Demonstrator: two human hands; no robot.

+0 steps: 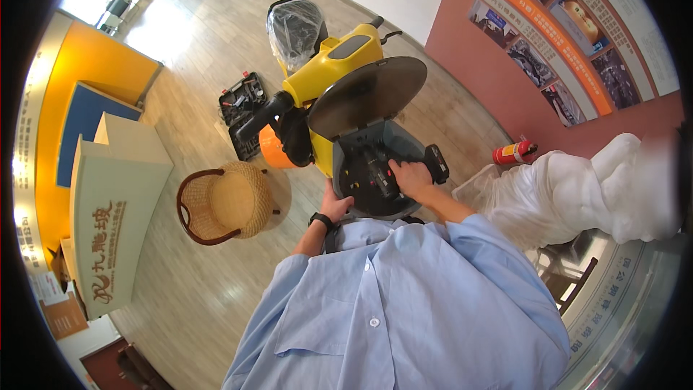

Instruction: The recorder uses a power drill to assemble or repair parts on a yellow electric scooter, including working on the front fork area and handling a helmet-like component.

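Evidently, your right hand (413,179) grasps the black power drill (381,175) by its handle, its body within the grey bin (353,150) of the yellow machine (336,68), apparently for control. Your left hand (334,206) rests at the near-left rim, seemingly bracing; whether its fingers close, I cannot tell. The raised dark lid (372,97) obstructs the far side; an open tool case (244,105) and wicker chair (249,198) stand left.

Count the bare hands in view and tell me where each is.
2: the left hand at the grey container's near-left rim, the right hand around the black power tool. No others show.
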